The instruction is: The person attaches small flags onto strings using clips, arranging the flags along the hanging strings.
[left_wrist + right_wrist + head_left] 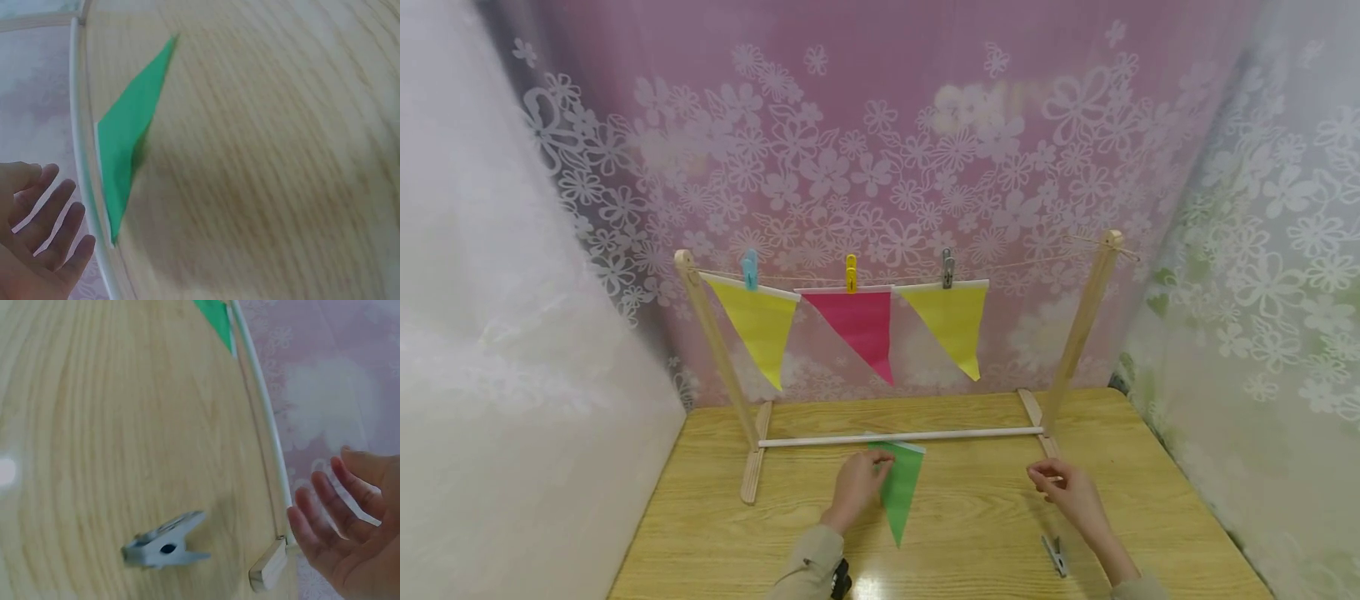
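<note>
A green pennant (901, 487) with a white top edge lies on the table. Above its left side hovers my left hand (857, 485), fingers loosely bent; the left wrist view shows nothing held and the pennant (128, 128) apart from the fingertips. Over the table's right side my right hand (1075, 497) is held up, its fingers (334, 503) relaxed with nothing in them. Below it lies a grey clothespin (1055, 557). A string (1030, 264) carries a yellow pennant (762, 329), a pink pennant (867, 327) and another yellow pennant (957, 321).
Blue (750, 271), yellow (851, 275) and grey (947, 268) clothespins clip the hanging pennants. The string runs between a left wooden post (718, 350) and a right one (1082, 333). A white rod (970, 435) joins their feet low over the table (977, 542).
</note>
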Demonstrator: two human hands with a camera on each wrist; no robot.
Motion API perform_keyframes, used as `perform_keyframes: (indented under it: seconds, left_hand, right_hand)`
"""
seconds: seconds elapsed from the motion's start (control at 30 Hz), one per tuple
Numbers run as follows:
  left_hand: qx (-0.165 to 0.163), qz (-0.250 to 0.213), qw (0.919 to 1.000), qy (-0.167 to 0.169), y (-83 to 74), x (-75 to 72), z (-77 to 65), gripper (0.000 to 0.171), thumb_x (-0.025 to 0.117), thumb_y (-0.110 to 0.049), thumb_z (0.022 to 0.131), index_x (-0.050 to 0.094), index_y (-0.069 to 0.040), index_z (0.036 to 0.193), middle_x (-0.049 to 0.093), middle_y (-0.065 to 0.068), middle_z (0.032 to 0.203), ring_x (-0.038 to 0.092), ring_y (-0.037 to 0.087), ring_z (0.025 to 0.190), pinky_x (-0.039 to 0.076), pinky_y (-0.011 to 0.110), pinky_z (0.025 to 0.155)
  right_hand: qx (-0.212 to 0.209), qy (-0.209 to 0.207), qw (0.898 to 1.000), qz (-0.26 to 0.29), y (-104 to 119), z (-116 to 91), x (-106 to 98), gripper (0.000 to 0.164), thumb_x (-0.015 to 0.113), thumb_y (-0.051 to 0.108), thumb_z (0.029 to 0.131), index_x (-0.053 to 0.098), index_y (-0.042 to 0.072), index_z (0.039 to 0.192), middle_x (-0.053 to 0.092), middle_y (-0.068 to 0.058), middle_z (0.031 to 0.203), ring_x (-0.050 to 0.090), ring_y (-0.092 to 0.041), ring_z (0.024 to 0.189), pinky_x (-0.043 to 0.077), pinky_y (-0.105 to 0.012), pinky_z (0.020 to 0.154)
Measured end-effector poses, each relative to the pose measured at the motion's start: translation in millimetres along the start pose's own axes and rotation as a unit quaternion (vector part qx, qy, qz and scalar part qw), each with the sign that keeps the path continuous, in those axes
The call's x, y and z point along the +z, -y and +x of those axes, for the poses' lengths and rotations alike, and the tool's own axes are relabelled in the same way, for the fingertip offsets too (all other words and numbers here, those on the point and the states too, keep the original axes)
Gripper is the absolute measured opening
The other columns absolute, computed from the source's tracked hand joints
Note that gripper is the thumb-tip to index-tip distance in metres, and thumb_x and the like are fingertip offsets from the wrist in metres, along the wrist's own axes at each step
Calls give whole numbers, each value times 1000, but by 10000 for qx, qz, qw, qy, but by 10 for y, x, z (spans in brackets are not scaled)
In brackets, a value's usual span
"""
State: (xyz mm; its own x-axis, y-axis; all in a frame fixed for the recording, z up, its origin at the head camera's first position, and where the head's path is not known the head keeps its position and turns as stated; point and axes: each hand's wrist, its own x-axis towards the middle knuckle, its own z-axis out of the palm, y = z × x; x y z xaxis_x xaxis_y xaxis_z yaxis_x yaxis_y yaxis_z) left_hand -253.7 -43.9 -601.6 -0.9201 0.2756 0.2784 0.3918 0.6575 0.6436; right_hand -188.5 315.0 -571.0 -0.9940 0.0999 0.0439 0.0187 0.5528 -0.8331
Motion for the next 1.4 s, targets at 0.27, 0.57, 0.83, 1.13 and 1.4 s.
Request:
perform_keyframes:
  seconds: [0.27,0.57,0.83,1.13,1.4]
  left_hand:
    - [550,711,9952,388,95,80,-75,22,72,-10,94,74,-4,115,71,15,122,67,30,109,55,46,96]
    - [408,1504,9791,1311,154,123,-160,46,73,-23,95,63,-8,137,51,20,149,47,41,137,42,65,106]
    - [260,1540,9763,1497,106,124,-179,51,74,-24,94,60,-10,141,47,19,153,44,40,141,39,68,106]
    - [128,1387,9790,1491,16,99,-255,51,73,-24,94,59,-10,142,45,19,154,41,43,141,33,75,106]
    - [233,1348,9818,1317,9,165,-360,51,71,-25,95,57,-10,142,45,20,154,42,45,140,30,79,104]
  right_hand:
    - [220,459,9901,-1304,-111,-145,3,22,71,24,97,74,4,104,74,-9,101,71,-26,86,59,-41,75]
    - [507,904,9836,-1476,-223,-224,39,26,77,25,91,73,4,104,71,-3,92,67,-21,82,56,-40,69]
    - [649,950,9787,-1702,-297,-232,77,30,83,32,85,73,10,102,68,3,90,63,-16,81,53,-39,69]
    - [644,888,9778,-1787,-283,-310,81,30,88,27,79,72,12,99,63,3,88,55,-14,76,45,-33,64]
    - [526,772,9794,-1788,-313,-319,114,26,88,18,77,72,12,97,63,3,85,53,-14,72,43,-32,62]
